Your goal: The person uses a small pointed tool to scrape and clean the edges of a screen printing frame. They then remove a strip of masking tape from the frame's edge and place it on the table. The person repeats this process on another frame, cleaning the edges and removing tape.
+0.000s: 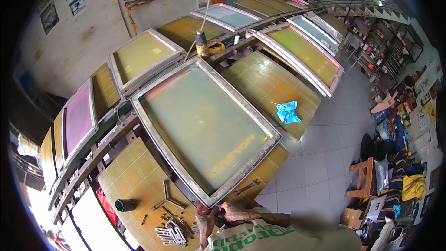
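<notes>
Evidently close together, the bare left hand and right hand meet at the near corner of the large rectangular greenish-grey mesh screen in a worn silver frame; fingers look curled, but I cannot tell what they grip. Just beside that frame lies a grey metal open-ended spanner; a sideways shove could knock it down. Leftward, a careless forearm might scatter the loose silver metal brackets near the grey three-armed wrench.

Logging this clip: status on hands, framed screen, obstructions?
Left hand, right hand at framed screen's near corner; grip unclear. Wrench close by, apparently not blocking.
</notes>
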Demonstrator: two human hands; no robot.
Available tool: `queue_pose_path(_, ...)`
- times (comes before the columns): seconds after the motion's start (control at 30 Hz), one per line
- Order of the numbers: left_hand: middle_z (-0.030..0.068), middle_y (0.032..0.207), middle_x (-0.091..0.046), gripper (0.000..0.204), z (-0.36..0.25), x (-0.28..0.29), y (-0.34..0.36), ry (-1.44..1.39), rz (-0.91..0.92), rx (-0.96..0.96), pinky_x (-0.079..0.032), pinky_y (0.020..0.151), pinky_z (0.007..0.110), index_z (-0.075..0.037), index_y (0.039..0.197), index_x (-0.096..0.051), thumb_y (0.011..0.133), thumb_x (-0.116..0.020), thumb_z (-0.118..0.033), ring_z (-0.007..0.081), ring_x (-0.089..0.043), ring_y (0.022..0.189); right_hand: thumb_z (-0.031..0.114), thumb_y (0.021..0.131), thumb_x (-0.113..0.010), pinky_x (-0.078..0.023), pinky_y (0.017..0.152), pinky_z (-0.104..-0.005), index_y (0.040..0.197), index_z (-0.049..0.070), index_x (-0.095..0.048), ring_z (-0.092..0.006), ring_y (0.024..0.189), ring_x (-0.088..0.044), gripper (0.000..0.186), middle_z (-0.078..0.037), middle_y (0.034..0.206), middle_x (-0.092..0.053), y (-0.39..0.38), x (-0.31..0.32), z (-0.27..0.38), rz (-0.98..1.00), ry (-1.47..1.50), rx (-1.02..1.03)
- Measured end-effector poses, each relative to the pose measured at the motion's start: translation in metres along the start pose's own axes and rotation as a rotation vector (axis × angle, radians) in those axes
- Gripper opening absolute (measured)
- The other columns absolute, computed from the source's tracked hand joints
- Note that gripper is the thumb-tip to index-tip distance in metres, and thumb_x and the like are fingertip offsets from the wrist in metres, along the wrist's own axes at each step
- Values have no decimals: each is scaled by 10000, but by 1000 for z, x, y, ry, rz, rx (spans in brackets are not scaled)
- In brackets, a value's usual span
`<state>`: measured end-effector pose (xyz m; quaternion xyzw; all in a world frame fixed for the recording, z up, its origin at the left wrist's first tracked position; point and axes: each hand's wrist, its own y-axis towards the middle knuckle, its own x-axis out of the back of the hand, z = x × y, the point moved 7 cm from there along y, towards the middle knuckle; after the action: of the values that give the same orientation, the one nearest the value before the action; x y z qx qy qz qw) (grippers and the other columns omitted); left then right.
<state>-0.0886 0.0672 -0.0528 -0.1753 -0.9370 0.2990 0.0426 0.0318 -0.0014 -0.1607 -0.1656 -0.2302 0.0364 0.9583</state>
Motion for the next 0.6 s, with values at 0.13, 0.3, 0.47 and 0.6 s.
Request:
queue_pose_path(0.13,131,977,-745,464,13,3,13,268,-45,-405,-561,697,295,0,1227,-557,832,-782,-99,199,-723,828,319,850,-700,-540,736,-462,1051,54,-684,-390,862,-696,333,-220,902,-702,-10,32,47,-64,-272,37)
queue_pose_path(0.3,160,980,-752,507,8,3,10,107,9,-44,-554,729,332,-29,1277,-557,832,-764,-156,179,-724,841,220,834,-677,-536,730,-439,932,15,-687,-369,813,-691,227,-222,862,-698,0,11,0,115,-54,-10)
queue_pose_path(0.47,139,920,-763,572,17,7,9,334,-100,-185,-565,704,330,-23,1271,-553,807,-824,-221,211,-736,804,161,768,-689,-530,724,-438,913,1,-684,-368,791,-684,215,-214,848,-701,-11,21,23,-159,-42,186)
queue_pose_path(0.6,137,936,-764,575,34,8,21,187,-17,-102,-571,720,334,-22,1280,-549,810,-820,-213,213,-740,820,173,792,-697,-524,706,-442,911,-22,-679,-359,771,-685,229,-231,836,-696,-5,27,23,35,-21,56)
